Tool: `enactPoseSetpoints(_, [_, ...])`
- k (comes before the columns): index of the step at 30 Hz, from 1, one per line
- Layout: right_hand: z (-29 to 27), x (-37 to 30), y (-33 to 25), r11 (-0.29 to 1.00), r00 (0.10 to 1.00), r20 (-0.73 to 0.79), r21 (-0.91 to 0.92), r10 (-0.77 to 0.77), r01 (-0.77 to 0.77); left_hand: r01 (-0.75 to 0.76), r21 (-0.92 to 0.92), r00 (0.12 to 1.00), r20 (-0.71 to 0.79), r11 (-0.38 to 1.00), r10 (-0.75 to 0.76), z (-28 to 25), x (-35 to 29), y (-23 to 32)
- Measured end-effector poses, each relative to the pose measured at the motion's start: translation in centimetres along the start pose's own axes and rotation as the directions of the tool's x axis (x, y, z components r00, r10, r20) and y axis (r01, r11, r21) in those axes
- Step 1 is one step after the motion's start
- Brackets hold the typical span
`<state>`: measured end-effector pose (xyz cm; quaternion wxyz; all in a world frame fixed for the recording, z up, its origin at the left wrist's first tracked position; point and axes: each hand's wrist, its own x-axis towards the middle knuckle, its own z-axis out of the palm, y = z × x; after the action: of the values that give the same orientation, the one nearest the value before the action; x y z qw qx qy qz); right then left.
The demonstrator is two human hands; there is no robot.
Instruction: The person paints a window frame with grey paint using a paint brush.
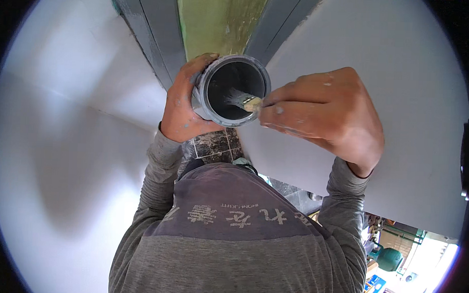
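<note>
My left hand (183,104) is wrapped round the side of a round paint can (199,103), its open top facing up. Dark grey paint coats the can's inside. Pinched in my right hand (326,108) is a paintbrush (252,104), dipped through the can's mouth near the right rim. Its bristles look wet with grey paint, and my fingers cover most of the handle. Paint specks dot both hands.
Ahead stands a yellow-green panel (218,22) between grey frame strips (155,32). White walls (51,78) rise on both sides. Below are dark floor tiles (212,145). Behind at the lower right are a green rounded container (389,259) and assorted clutter.
</note>
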<state>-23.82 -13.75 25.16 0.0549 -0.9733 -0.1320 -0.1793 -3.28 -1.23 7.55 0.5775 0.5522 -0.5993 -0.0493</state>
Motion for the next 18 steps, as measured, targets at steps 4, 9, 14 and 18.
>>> enactPoseSetpoints(4, [1.4,1.0,-0.2,0.999,0.995,0.102,-0.048,-0.020,0.025,-0.004,0.003,1.000,-0.023,1.000,0.004,-0.3,-0.7,0.8])
enactPoseSetpoints(9, [3.4,1.2,0.1,0.999,0.999,0.040,-0.040,-0.006,0.008,-0.081,0.057,0.997,-0.005,0.995,0.082,-0.6,-0.5,1.4])
enactPoseSetpoints(14, [4.3,1.5,0.6,1.000,0.998,0.060,-0.022,0.006,-0.005,-0.120,0.061,0.993,-0.008,0.991,0.121,-0.7,-0.4,1.3])
enactPoseSetpoints(18, [3.1,0.9,1.4,0.973,0.997,-0.011,0.218,0.074,-0.070,-0.120,0.085,0.993,-0.007,0.989,0.121,-0.9,-0.5,1.1])
